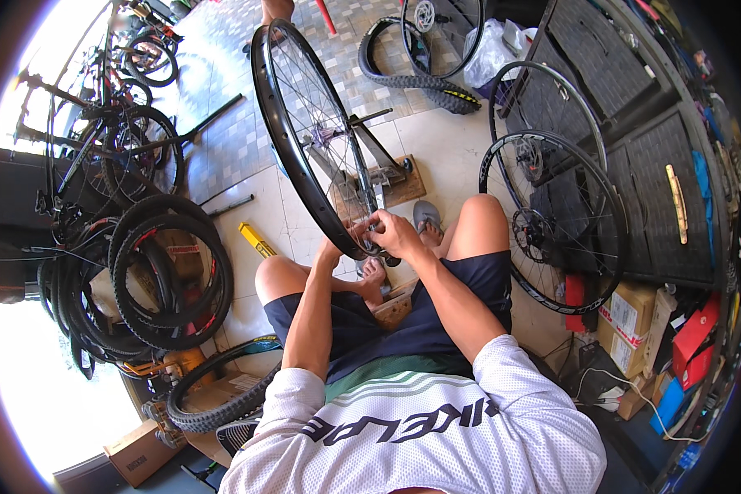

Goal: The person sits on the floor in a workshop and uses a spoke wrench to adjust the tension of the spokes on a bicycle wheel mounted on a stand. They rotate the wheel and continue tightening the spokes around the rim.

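Observation:
A black bicycle wheel (292, 152) stands upright in front of me in a truing stand (379, 156) with a wooden base (420, 183). My left hand (335, 244) is at the near, lower part of the rim, its fingers closed around the rim's edge. On the right side of the same spot is my right hand (397, 236), with thumb and forefinger pinched together by the spokes. Whatever sits in that pinch is too small to make out. No tyre is on the wheel's rim, and its spokes run to a hub in the middle.
Several tyres (173, 309) hang at left, near parked bicycles (99, 148). Two wheels (552, 222) lean on a black cabinet (659, 189) at right. A yellow box (257, 240) lies by my left knee. Further off are a loose tyre (420, 82) and a plastic bag (496, 53).

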A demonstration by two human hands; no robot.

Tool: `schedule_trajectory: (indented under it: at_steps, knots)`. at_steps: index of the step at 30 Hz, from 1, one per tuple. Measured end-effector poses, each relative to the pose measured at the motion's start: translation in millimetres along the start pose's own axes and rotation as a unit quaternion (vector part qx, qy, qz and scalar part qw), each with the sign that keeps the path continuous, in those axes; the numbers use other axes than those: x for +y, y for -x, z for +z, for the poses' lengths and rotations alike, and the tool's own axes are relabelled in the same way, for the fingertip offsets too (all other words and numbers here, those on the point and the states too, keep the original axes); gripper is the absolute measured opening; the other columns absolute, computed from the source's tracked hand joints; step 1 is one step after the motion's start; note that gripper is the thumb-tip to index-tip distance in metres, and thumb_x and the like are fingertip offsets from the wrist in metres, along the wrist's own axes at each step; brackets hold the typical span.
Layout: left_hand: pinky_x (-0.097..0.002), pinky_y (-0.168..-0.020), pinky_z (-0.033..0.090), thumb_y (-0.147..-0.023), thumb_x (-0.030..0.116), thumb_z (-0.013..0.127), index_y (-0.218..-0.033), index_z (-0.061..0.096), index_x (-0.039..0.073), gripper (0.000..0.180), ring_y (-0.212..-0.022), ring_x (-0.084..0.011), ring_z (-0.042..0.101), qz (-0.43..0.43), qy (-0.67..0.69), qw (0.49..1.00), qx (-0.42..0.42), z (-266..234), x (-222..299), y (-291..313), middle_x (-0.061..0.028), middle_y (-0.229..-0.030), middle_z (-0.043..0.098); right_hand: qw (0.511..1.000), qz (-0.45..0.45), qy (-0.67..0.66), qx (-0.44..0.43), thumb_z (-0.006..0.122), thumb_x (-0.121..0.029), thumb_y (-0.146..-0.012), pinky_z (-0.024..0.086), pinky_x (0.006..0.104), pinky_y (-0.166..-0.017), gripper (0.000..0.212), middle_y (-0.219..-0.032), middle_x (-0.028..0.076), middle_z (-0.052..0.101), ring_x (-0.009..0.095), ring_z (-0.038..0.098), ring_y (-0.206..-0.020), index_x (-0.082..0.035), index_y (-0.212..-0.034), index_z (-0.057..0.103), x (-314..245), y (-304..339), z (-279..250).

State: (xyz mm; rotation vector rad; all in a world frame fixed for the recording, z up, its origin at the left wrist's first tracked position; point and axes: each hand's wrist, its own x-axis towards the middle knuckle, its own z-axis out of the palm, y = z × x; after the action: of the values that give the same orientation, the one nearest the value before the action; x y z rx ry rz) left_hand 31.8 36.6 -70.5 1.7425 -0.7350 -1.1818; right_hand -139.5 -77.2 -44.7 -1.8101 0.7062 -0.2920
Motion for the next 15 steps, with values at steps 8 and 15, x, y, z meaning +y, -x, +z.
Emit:
schedule_trajectory:
  at_steps: [8,15]
  knots:
    - [-0.0367,-0.052,0.047,-0.066,0.05,0.08,-0.089,0.068,0.0,0.056,-0.057,-0.0209,0.062,-0.084,-0.337,0.927,0.144,30.6,22.2,-17.7,-0.012,-0.066,0.064,0.993,-0.046,0.055,0.095,0.075,-0.028,-0.077,0.051,0.0415,-0.073,0.065,-0.08,0.015,0.068,0.034,0.066,-0.076,-0.006,-0.132,0.048,3.7,0.3,17.8]
    - [-0.0273,-0.048,0.04,-0.078,0.062,0.074,-0.083,0.066,-0.002,0.064,-0.054,-0.0103,0.051,-0.031,-0.144,0.984,0.101,-0.4,13.7,-2.3,0.0013,-0.062,0.056,0.998,0.0,-0.055,0.019,0.068,-0.018,-0.084,0.05,0.0373,-0.067,0.057,-0.081,0.014,0.07,0.025,0.067,-0.074,-0.01,-0.137,0.048,4.3,-1.3,20.2]
